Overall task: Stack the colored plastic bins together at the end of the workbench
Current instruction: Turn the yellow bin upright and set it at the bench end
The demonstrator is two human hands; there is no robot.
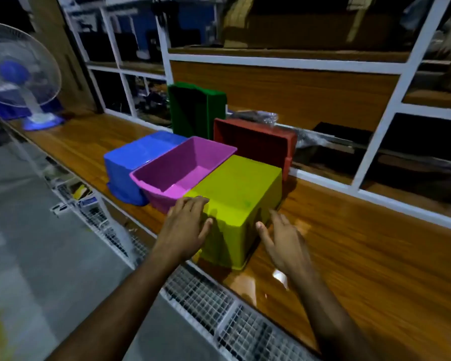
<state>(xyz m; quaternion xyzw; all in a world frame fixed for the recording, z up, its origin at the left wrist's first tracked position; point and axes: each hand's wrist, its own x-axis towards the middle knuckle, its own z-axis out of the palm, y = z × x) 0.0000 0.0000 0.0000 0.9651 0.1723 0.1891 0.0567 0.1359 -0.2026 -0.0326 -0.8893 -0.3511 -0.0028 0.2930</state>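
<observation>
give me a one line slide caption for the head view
Both hands, left hand and right hand, reach around an upturned yellow-green bin beside the open pink bin.

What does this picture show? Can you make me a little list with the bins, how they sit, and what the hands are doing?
yellow-green bin: upside down, nearest
pink bin: upright, open top, beside the yellow-green one
blue bin: upside down, beside the pink one
red bin: tipped on its side, behind
green bin: standing on end at the back
left hand: fingers resting on the yellow-green bin
right hand: open, at its other side; contact unclear
workbench: wooden, shiny
fan: far end
stacked yet: no
</observation>
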